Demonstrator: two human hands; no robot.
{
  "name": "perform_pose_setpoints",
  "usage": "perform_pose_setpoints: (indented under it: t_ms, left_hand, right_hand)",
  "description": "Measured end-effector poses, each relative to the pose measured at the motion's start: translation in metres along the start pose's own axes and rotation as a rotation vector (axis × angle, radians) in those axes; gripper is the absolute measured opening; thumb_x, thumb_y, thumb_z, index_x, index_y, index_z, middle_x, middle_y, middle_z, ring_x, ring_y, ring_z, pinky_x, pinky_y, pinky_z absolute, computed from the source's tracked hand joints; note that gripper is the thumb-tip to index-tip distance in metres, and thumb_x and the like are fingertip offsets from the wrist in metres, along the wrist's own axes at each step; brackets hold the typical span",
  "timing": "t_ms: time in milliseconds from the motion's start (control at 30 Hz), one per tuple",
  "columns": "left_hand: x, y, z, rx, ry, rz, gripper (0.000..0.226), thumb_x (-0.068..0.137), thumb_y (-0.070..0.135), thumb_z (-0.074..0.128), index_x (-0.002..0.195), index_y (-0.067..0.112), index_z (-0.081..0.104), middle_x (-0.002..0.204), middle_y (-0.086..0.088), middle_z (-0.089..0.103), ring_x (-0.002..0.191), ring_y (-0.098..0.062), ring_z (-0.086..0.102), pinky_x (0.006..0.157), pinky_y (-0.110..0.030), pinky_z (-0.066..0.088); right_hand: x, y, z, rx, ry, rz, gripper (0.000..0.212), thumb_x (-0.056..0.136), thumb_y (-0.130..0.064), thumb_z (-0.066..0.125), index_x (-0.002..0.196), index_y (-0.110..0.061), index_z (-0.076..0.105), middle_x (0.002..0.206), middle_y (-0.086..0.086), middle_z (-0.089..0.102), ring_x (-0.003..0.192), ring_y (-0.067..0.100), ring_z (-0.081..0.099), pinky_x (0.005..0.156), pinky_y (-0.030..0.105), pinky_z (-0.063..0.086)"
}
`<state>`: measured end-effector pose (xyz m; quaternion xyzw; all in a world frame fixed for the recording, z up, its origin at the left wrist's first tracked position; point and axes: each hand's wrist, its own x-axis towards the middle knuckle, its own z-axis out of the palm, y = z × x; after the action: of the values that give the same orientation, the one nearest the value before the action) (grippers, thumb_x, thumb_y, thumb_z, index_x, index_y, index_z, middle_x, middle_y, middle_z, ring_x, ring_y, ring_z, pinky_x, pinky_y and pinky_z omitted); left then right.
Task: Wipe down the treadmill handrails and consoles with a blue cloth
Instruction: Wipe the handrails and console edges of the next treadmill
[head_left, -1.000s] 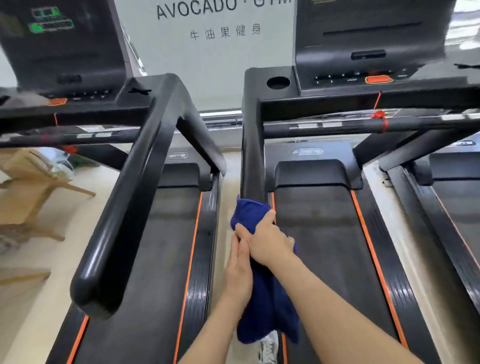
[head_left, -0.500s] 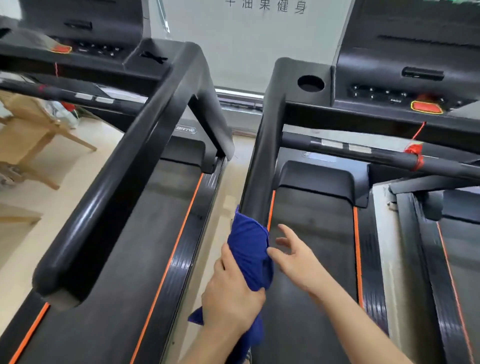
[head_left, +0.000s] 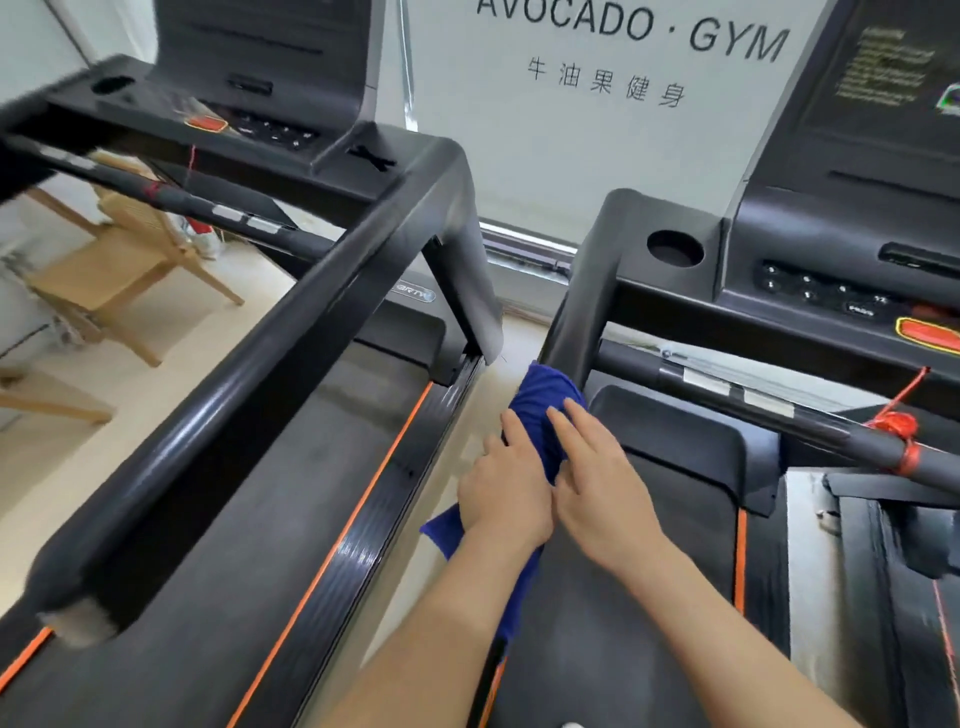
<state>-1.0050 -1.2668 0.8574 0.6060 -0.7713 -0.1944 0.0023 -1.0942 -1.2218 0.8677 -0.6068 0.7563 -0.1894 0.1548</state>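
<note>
Several things could go wrong here. At nine o'clock in the view, the neighbouring handrail (head_left: 291, 353) runs close beside the left arm (head_left: 415, 649) and could be knocked if a stroke is made too wide.

Just below the middle, the left hand (head_left: 506, 493) is curled round the blue cloth (head_left: 545, 395). The cloth is wrapped over the low end of the handrail (head_left: 571, 322), whose bare part rises toward twelve o'clock. A loose tail of the cloth hangs at eight o'clock from that hand, over the gap between the machines. It could be snagged, or the whole cloth dragged off the rail, if the grip is loosened.

At three o'clock from the left hand, and touching it, the right hand (head_left: 602, 483) is laid on the cloth with its fingers straight and slightly apart. It presses rather than grips. With pressure from one side only, the cloth could bunch up and part of the rail be left unwiped.

At two o'clock, the console (head_left: 831, 291) is judged not yet reached. Its orange key (head_left: 930, 332) could be pressed by accident once the cloth is taken there. At three o'clock, the red cord (head_left: 898, 421) tied round the crossbar (head_left: 779, 410) could be caught and pulled loose.
</note>
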Motion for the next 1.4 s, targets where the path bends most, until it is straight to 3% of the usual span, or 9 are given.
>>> perform_pose_setpoints:
  t_ms: [167, 300, 500, 667, 733, 867, 1067, 1233, 1400]
  left_hand:
    - [-0.078, -0.037, 0.014, -0.014, 0.099, -0.103, 0.075, 0.085, 0.055, 0.046, 0.148, 0.023, 0.021, 0.128, 0.004, 0.054, 0.102, -0.02, 0.063, 0.073, -0.032, 0.047]
    - [-0.124, -0.057, 0.035, 0.093, 0.21, -0.122, 0.058, 0.082, 0.039, 0.041, 0.124, 0.006, 0.062, 0.086, -0.006, 0.067, 0.056, -0.022, 0.063, 0.041, -0.03, 0.046]
    - [-0.07, -0.008, 0.02, 0.197, 0.191, -0.203, 0.074, 0.091, 0.054, 0.04, 0.148, 0.015, 0.014, 0.131, -0.004, 0.047, 0.11, -0.021, 0.056, 0.081, -0.033, 0.048]
    - [-0.04, 0.001, 0.016, 0.072, 0.16, -0.06, 0.095, 0.084, 0.059, 0.057, 0.152, 0.02, 0.004, 0.152, -0.005, 0.029, 0.134, -0.023, 0.036, 0.103, -0.039, 0.04]
    - [-0.067, -0.015, 0.015, 0.13, 0.227, -0.044, 0.089, 0.085, 0.063, 0.052, 0.152, 0.023, 0.01, 0.157, -0.002, 0.022, 0.141, -0.02, 0.027, 0.112, -0.038, 0.03]
    - [-0.142, -0.054, 0.022, -0.103, 0.291, -0.31, 0.069, 0.087, 0.071, 0.018, 0.134, 0.029, 0.046, 0.134, 0.009, 0.053, 0.118, -0.015, 0.055, 0.09, -0.034, 0.049]
    - [-0.137, -0.056, 0.019, 0.007, 0.101, -0.334, 0.061, 0.088, 0.061, 0.002, 0.131, 0.036, 0.037, 0.117, 0.008, 0.065, 0.104, -0.021, 0.063, 0.081, -0.034, 0.047]
    - [-0.129, -0.062, 0.021, -0.066, 0.023, -0.321, 0.078, 0.078, 0.068, -0.011, 0.136, 0.036, 0.031, 0.126, 0.007, 0.06, 0.111, -0.02, 0.058, 0.087, -0.034, 0.044]
    - [-0.127, -0.071, 0.026, -0.107, 0.051, -0.284, 0.075, 0.081, 0.066, -0.004, 0.113, 0.026, 0.051, 0.098, 0.002, 0.068, 0.083, -0.025, 0.067, 0.062, -0.036, 0.048]
  right_hand:
    - [-0.019, -0.01, 0.015, -0.268, -0.155, -0.332, 0.062, 0.082, -0.034, 0.035, 0.135, -0.009, 0.054, 0.146, 0.007, 0.047, 0.138, 0.028, 0.04, 0.102, 0.054, 0.043]
    - [-0.058, -0.016, 0.024, -0.313, -0.227, -0.539, 0.056, 0.084, -0.038, 0.038, 0.131, -0.016, 0.059, 0.143, 0.002, 0.052, 0.136, 0.022, 0.043, 0.105, 0.053, 0.039]
    - [-0.017, 0.024, -0.003, -0.367, -0.183, -0.5, 0.051, 0.087, -0.037, 0.041, 0.13, -0.018, 0.06, 0.141, -0.002, 0.054, 0.129, 0.017, 0.051, 0.098, 0.053, 0.046]
    - [0.033, 0.044, -0.025, -0.404, -0.212, -0.372, 0.053, 0.098, -0.025, 0.04, 0.15, -0.022, 0.03, 0.16, -0.005, 0.022, 0.147, 0.016, 0.017, 0.117, 0.048, 0.014]
    - [0.03, 0.035, -0.022, -0.41, -0.134, -0.343, 0.051, 0.096, -0.027, 0.041, 0.145, -0.014, 0.038, 0.157, 0.005, 0.029, 0.147, 0.024, 0.018, 0.115, 0.05, 0.019]
    - [-0.025, -0.006, 0.018, -0.248, -0.036, -0.492, 0.05, 0.094, -0.042, 0.036, 0.133, -0.018, 0.055, 0.143, 0.011, 0.049, 0.139, 0.03, 0.036, 0.11, 0.054, 0.031]
    - [-0.002, -0.004, 0.041, -0.265, -0.108, -0.811, 0.034, 0.094, -0.035, 0.036, 0.091, -0.027, 0.068, 0.093, -0.008, 0.064, 0.104, 0.017, 0.058, 0.109, 0.039, 0.025]
    - [0.094, 0.014, 0.01, -0.415, -0.003, -0.527, 0.036, 0.086, -0.032, 0.034, 0.061, -0.021, 0.059, 0.075, -0.007, 0.064, 0.085, 0.019, 0.061, 0.095, 0.033, 0.029]
    - [0.046, -0.027, 0.03, -0.375, 0.035, -0.362, 0.035, 0.085, -0.031, 0.044, 0.051, -0.023, 0.051, 0.063, -0.005, 0.061, 0.076, 0.02, 0.058, 0.104, 0.042, 0.028]
